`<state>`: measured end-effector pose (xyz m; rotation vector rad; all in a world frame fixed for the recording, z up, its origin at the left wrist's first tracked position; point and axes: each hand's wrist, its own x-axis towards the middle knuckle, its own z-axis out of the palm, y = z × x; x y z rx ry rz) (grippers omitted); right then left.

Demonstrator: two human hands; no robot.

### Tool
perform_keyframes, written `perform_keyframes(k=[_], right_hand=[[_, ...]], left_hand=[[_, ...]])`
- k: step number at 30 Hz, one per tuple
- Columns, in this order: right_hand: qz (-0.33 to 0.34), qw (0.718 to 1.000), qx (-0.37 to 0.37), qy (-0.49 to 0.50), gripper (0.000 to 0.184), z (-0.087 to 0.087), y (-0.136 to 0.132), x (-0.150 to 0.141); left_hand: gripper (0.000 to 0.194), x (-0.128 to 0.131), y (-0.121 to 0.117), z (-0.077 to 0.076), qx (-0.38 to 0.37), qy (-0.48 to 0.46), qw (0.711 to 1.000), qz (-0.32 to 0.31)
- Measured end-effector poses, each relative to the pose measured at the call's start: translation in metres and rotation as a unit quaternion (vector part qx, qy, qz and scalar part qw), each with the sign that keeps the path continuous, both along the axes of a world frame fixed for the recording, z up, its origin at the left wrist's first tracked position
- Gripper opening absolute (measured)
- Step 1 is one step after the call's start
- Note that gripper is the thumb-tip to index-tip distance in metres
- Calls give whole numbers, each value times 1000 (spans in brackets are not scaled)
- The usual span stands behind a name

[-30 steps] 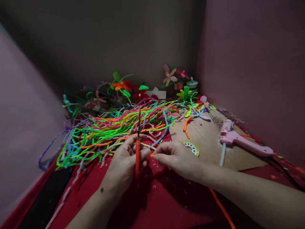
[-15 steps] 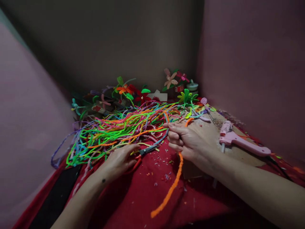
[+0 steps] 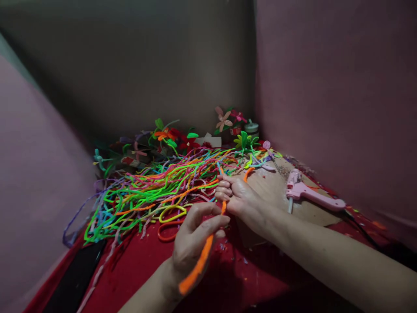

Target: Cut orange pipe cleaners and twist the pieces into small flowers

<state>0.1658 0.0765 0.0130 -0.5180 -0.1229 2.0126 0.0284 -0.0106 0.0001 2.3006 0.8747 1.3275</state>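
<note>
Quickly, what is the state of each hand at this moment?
Left hand: curled around the orange strip; firm grip cannot be told.
Right hand: closed, holding it.

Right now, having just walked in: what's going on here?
A person's two bare hands are on an orange pipe cleaner: the right hand is closed around it, and it passes between the left hand's thumb and index finger; how firmly, I can't tell. The scissors' handle loops show beside the left hand. Beyond lies a pile of multicoloured pipe cleaners; a pink glue gun rests on cardboard to the right.
</note>
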Motion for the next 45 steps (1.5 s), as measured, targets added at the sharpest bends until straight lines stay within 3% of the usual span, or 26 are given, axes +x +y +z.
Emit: perform_keyframes(k=[5,8,11,15,18,23,28,39,45], right_hand=[[-27,1000,2,12,30,2,10,10],[-35,999,12,17,30,4,12,12],[-46,998,36,30,28,6,7,10],[-24,995,87,37,25,4,-5,2],[-22,995,101,-1,17,-5,-11,-6],[-46,993,108,-29,19,-17,-10,-8],[-10,976,202,-83,18,-15,-19,-8],[21,926,294,-237,18,-20,-32,-12],[72,887,308,-337,18,-22,-37,-10]], left_hand=[[21,10,-3,13,30,7,992,-124],[20,11,-7,11,-11,-15,995,-93],[20,11,-5,12,-102,-118,987,-40],[18,14,10,26,-207,-319,925,28],[23,15,20,34,-252,-390,883,61],[17,10,27,30,-324,-423,846,20],[14,2,40,26,-409,-475,779,-9],[19,2,48,38,-417,-438,797,-8],[22,-1,51,29,-475,-380,793,-34]])
